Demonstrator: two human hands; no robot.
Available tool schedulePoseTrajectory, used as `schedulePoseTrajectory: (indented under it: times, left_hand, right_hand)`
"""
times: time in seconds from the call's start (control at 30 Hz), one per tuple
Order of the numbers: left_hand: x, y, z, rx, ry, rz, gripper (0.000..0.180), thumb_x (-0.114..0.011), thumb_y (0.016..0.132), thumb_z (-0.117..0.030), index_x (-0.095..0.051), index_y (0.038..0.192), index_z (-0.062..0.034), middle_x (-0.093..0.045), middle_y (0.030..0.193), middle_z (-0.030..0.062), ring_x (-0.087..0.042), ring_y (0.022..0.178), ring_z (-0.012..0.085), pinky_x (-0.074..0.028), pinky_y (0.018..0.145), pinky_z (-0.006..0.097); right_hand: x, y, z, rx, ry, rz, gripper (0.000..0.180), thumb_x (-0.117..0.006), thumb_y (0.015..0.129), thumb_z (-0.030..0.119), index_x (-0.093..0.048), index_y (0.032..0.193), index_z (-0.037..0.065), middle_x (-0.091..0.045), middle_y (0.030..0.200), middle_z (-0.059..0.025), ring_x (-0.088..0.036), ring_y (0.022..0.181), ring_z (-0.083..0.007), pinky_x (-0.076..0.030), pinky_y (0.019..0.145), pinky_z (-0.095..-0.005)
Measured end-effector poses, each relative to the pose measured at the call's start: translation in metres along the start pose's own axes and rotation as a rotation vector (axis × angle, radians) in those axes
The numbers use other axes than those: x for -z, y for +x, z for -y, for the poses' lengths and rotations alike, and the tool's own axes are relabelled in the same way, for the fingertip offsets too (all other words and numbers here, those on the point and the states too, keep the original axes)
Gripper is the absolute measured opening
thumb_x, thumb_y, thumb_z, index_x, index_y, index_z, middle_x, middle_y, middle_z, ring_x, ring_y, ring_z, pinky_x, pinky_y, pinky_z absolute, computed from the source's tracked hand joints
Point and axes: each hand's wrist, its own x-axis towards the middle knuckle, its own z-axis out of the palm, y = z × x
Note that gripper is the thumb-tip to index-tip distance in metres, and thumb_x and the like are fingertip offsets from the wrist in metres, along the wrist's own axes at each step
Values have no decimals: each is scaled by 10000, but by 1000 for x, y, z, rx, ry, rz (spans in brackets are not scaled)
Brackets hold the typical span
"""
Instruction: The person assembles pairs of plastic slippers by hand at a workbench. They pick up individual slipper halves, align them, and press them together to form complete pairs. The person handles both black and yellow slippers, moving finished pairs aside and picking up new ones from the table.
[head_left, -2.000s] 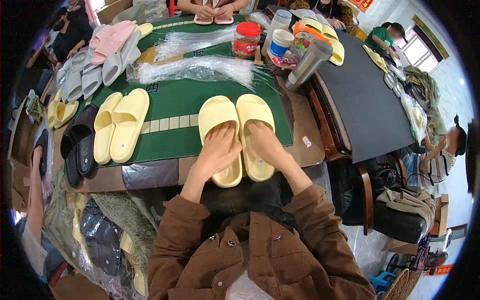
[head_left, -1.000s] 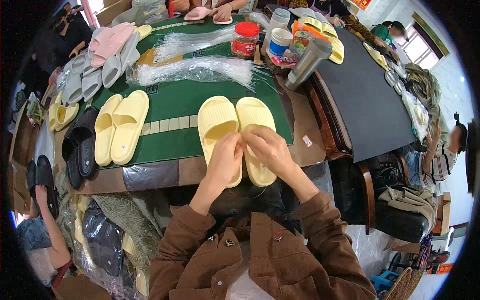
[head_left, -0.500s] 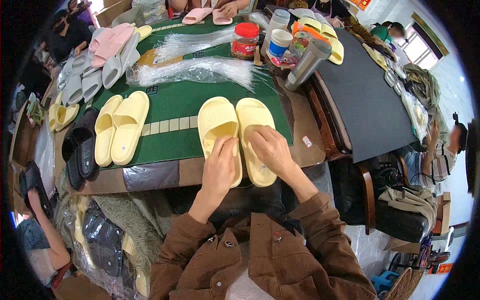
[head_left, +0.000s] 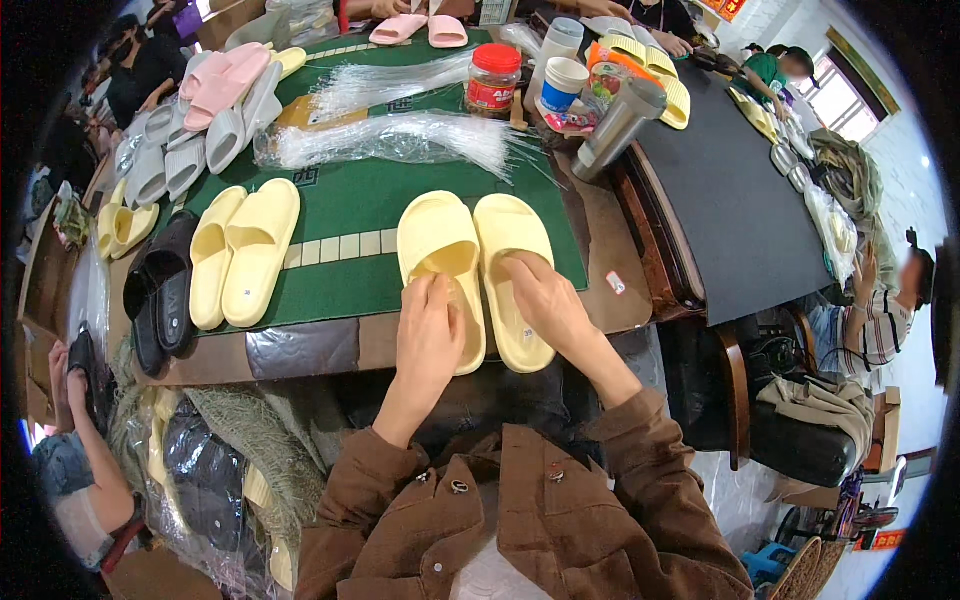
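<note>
Two pale yellow slide slippers lie side by side before me at the table's near edge, toes pointing away. My left hand (head_left: pixel 430 335) is closed in a pinch at the opening of the left slipper (head_left: pixel 438 222), just below its strap. What its fingertips hold is too small to make out. My right hand (head_left: pixel 548 308) has its curled fingers in the opening of the right slipper (head_left: pixel 513 222), with the fingertips partly hidden there. Further left rests another pair of yellow slippers (head_left: pixel 262 250), beside a black pair (head_left: pixel 168 290).
Bundles of clear plastic ties (head_left: pixel 400 145) lie across the green mat (head_left: pixel 350 290). Behind stand a red-lidded jar (head_left: pixel 493 80), a blue-and-white cup (head_left: pixel 563 84) and a metal tumbler (head_left: pixel 622 128). Grey and pink slippers (head_left: pixel 228 85) are piled at back left. Other people work around.
My left hand's fingertips have moved slightly left in the slipper opening, and my right hand has barely shifted. At the lower left, another person's hands have moved with a black slipper.
</note>
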Motion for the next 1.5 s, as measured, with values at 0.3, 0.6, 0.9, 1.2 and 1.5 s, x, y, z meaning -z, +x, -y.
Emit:
schedulePoseTrajectory:
  times: [0.3, 0.6, 0.9, 1.2, 1.5]
  left_hand:
    - [-31, 36, 5, 10, 122, 27, 325, -577, 833, -99, -563, 1070, 123, -506, 1091, 241, -523, 1012, 383, -429, 866, 479]
    - [-28, 60, 24, 119, -169, 389, 747, -677, 770, -400, -425, 1255, 111, -442, 1282, 303, -464, 1181, 429, -379, 1006, 463]
    - [-21, 68, 13, 146, -119, 534, 1005, -787, 641, -524, -385, 1271, 148, -441, 1290, 326, -426, 1237, 427, -348, 1047, 433]
    - [-25, 67, 20, 54, -54, 508, 874, -783, 672, -443, -425, 1242, 114, -447, 1270, 311, -403, 1217, 469, -344, 1028, 475]
    - [-36, 62, 6, 165, 29, 418, 630, -632, 798, -317, -455, 1227, 109, -484, 1242, 286, -434, 1195, 449, -346, 1024, 501]
  right_hand:
    - [-17, -1, -14, 72, -279, 181, 241, -559, 766, 5, -536, 1003, -30, -540, 1009, -179, -617, 870, -346, -538, 706, -407]
    - [-11, 29, -11, -228, 93, 380, 142, -561, 762, 6, -550, 877, -77, -610, 822, -281, -609, 821, -436, -493, 720, -470]
    - [-10, 29, -16, -222, 136, 385, 227, -649, 718, 23, -558, 894, -86, -617, 880, -290, -600, 906, -442, -487, 749, -472]
    - [-12, 30, -20, -281, 190, 411, 305, -686, 721, 54, -563, 968, -75, -626, 947, -272, -604, 920, -431, -489, 772, -451]
    - [-19, 27, -21, -268, 206, 362, 226, -495, 838, 42, -536, 1020, -85, -595, 1000, -289, -600, 880, -448, -485, 768, -463]
